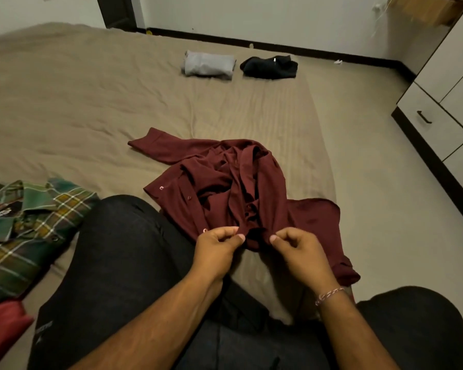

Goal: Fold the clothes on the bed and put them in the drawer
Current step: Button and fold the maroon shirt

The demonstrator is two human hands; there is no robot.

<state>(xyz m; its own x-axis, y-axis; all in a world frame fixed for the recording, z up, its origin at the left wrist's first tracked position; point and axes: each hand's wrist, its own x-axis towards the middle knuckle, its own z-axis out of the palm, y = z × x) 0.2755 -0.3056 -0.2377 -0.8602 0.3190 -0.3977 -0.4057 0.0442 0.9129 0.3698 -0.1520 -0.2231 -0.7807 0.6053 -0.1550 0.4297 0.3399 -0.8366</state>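
Two folded garments, grey [208, 63] and black [269, 67], lie near the bed's [91, 102] far edge; both hands, left [216, 248] and right [297, 249], pinch the crumpled maroon shirt's [225, 180] near edge; the plaid shirt [24, 225] waits at the left edge, and the drawer [436, 124] looks unopened.

Two folded garments lay far beyond the hands: one grey [208, 63], one black [270, 67]. Three unfolded pieces lay close by: one maroon shirt [225, 182] at the fingertips, one plaid shirt [24, 225] left of the left hand [217, 249], and one red cloth [0, 327] further left. Two hands worked, left and right [300, 252].
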